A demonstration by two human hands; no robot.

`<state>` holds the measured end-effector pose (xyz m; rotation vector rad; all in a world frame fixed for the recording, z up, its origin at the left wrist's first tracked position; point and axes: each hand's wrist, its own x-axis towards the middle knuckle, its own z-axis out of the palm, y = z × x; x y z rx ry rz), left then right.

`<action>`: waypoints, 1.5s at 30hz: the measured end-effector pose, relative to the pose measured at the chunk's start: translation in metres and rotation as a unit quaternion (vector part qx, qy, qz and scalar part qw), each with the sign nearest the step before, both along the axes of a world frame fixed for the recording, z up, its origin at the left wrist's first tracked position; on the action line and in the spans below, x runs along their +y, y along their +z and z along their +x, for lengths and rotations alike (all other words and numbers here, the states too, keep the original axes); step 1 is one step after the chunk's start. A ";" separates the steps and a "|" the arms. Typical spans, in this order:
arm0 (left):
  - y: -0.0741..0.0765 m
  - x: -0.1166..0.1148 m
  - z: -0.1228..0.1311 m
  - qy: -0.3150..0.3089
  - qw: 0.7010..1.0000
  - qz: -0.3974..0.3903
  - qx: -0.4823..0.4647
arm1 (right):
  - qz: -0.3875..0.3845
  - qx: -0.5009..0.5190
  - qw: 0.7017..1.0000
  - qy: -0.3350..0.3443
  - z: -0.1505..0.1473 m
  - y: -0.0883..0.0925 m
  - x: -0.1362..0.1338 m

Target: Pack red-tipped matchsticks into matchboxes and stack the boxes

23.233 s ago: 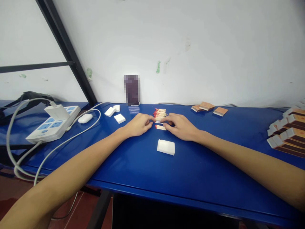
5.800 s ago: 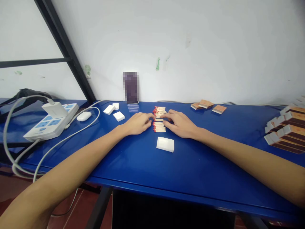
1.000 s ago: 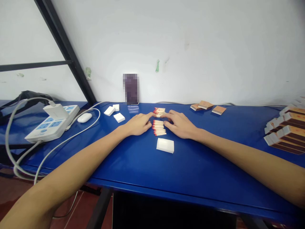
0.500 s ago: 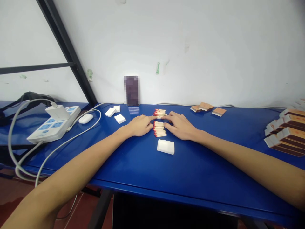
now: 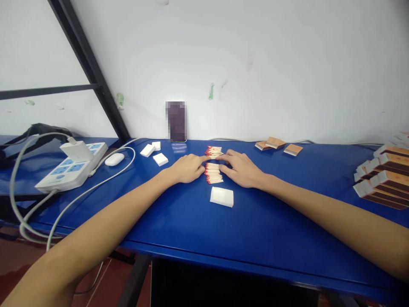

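Red-tipped wooden matches lie on the blue table in two groups, a far group point(image 5: 214, 151) and a near group point(image 5: 213, 172), with their heads toward the left. My left hand point(image 5: 187, 168) rests at the head side, its index finger stretched into the gap between the groups and its thumb by the near group. From the other side, my right hand point(image 5: 242, 169) reaches its index finger to the same gap, with the thumb at the stick ends. Both hands have index finger and thumb apart. A white matchbox tray point(image 5: 221, 197) sits just in front of the near group.
Small white trays point(image 5: 160, 159) lie at the back left. Orange matchbox sleeves point(image 5: 293, 149) are at the back right. Stacked matchboxes point(image 5: 388, 181) stand far right. A phone point(image 5: 177, 122) leans on the wall. Left are a power strip point(image 5: 68, 170), cables and a white case point(image 5: 114, 160).
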<state>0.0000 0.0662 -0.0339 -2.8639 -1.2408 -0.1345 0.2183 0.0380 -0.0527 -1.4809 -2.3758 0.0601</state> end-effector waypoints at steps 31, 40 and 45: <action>0.000 0.000 -0.006 -0.029 0.998 -0.013 -0.045 | 0.012 -0.002 1.000 -0.009 -0.001 0.001 -0.001; -0.002 0.001 -0.009 -0.049 0.996 -0.020 -0.065 | 0.004 0.037 0.999 -0.006 -0.002 0.003 -0.003; 0.000 -0.001 -0.009 -0.047 0.997 -0.020 -0.063 | 0.004 0.033 0.999 -0.002 -0.002 0.003 -0.003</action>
